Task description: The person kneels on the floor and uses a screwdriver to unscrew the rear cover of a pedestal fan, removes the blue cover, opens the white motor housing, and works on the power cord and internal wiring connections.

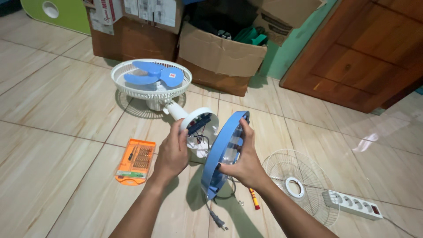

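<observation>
A small fan lies on the tiled floor with its blue blades [153,73] facing up inside a white rear grille [132,90]. My left hand [172,152] grips the white round base housing [194,115], whose open underside shows wires and a small board. My right hand [245,164] holds the blue round base cover [219,155] on edge, tilted away from the housing. A black power cord and plug [217,219] hang below the base.
An orange screwdriver-bit case [136,161] lies left of my arm. A white front grille [296,185], a white power strip [352,204] and a yellow-red screwdriver [254,199] lie at right. Cardboard boxes [220,57] and a wooden door [365,53] stand behind.
</observation>
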{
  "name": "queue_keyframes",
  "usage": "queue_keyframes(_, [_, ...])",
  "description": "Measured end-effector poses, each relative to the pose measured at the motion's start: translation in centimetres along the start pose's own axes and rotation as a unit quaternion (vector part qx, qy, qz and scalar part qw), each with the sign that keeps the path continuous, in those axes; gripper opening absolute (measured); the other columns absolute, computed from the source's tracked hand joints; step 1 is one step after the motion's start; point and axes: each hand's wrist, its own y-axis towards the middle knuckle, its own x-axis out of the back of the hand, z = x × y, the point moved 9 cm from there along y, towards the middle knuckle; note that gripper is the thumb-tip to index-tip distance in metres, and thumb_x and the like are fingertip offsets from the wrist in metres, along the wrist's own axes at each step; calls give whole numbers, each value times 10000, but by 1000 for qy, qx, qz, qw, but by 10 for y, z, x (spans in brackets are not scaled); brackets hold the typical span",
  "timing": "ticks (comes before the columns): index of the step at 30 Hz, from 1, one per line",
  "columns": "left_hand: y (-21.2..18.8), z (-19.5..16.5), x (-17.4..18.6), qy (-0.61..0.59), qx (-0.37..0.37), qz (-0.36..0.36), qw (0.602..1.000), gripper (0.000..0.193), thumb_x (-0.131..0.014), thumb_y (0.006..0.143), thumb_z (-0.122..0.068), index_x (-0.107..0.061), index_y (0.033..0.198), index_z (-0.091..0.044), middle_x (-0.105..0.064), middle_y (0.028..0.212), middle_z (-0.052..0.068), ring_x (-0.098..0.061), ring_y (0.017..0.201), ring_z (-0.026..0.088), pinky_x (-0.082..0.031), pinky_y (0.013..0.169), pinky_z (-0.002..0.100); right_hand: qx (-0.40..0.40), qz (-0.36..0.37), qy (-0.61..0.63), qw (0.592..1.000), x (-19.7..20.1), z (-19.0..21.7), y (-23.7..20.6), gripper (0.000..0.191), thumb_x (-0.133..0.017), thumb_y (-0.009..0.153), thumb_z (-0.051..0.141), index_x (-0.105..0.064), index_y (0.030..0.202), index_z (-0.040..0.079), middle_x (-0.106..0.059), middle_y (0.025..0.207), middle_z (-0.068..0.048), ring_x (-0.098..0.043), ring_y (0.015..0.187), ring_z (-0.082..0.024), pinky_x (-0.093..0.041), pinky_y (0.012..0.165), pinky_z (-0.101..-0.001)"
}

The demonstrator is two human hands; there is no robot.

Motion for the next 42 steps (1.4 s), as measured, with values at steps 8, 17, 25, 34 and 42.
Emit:
queue_keyframes(8, [0, 19, 2, -22, 17, -11, 1000, 347, -428, 1069, -238, -481, 1381, -97, -688, 1117, 243, -679, 1023, 425, -522, 817, 489, -31, 27, 15, 999, -10, -18, -5, 1259, -839, 606, 163, -73, 1605, 157, -294, 1488, -168, -462, 1339, -324, -497, 1092, -485])
queue_keyframes(17, [-5, 40, 3, -33, 40, 23, 998, 372, -426, 1056, -241, -492, 1396, -103, -698, 1182, 209, -689, 1104, 359, -520, 897, 438, -40, 33, 50, 997, 0, -38, -15, 1331, -873, 593, 171, 1, 1597, 208, -194, 1621, -174, -288, 1507, -357, -371, 1155, -555])
queue_keyframes(25, [-11, 41, 7, -10, 22, 21, 999, 366, -430, 1065, -238, -496, 1396, -97, -677, 1217, 221, -656, 1141, 380, -505, 913, 460, -102, 14, 109, 989, -4, -40, -15, 1312, -863, 584, 204, -12, 1582, 249, -241, 1579, -148, -385, 1419, -342, -487, 1045, -542])
queue_keyframes(34, [-18, 35, 16, 73, 65, 26, 995, 382, -443, 1026, -241, -516, 1384, -130, -682, 1200, 200, -651, 1087, 412, -507, 867, 502, -41, 0, -97, 994, -6, 4, -8, 1272, -879, 584, 275, -149, 1622, 189, -297, 1496, -191, -403, 1399, -381, -399, 1143, -453])
queue_keyframes(42, [-21, 34, 20, 62, 15, 11, 998, 382, -434, 1024, -189, -514, 1383, -82, -627, 1306, 200, -614, 1176, 394, -480, 953, 481, -35, 5, -140, 990, -13, 11, -8, 1305, -900, 576, 322, -120, 1613, 178, -284, 1511, -221, -374, 1418, -424, -387, 1143, -477])
